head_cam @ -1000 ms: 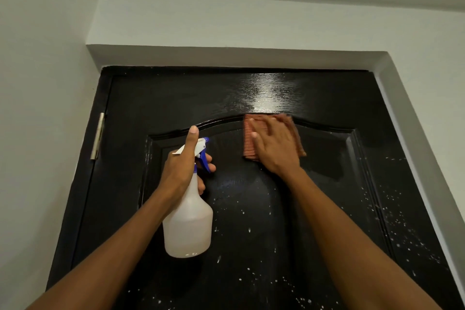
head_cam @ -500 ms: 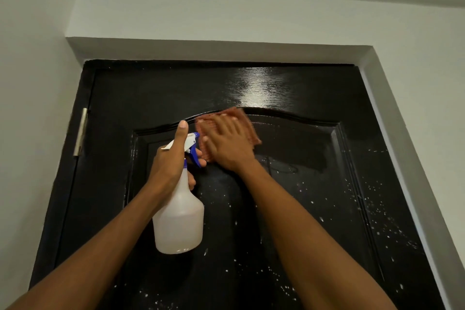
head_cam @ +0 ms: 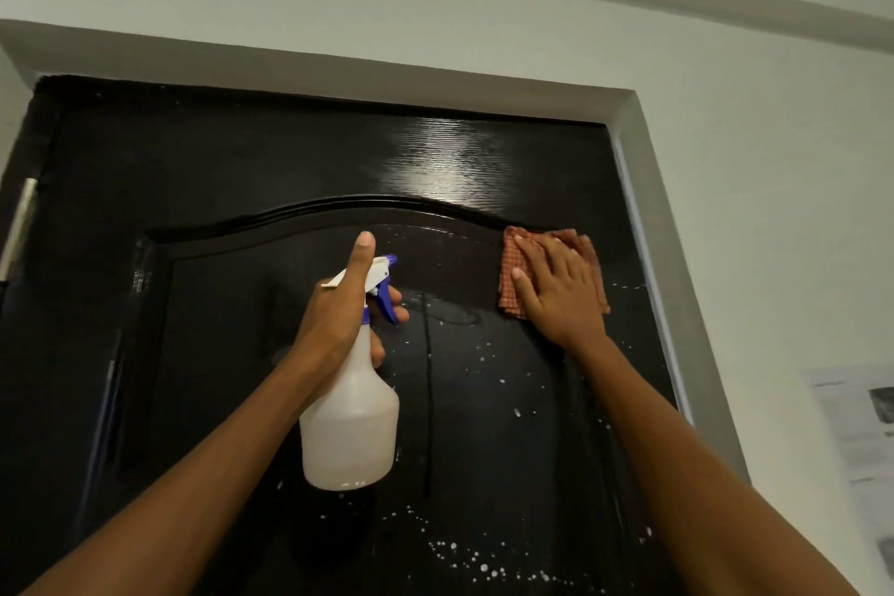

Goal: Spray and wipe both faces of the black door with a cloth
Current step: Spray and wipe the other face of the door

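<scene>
Right hand (head_cam: pixel 556 293) presses flat on the checked cloth (head_cam: pixel 509 269) near the black door (head_cam: pixel 242 169) panel's upper right; left hand (head_cam: pixel 338 310) grips the spray bottle (head_cam: pixel 350 431); even overlapping strokes should lift the droplets (head_cam: pixel 484 561) below.

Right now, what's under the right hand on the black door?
A folded reddish checked cloth lies under the right hand, pressed flat against the glossy black door. The door surface behind it is hidden.

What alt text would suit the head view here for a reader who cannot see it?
A right hand presses a reddish checked cloth flat against the upper right of a glossy black door. The left hand grips a white spray bottle with a blue trigger. White droplets speckle the door's lower panel.
</scene>
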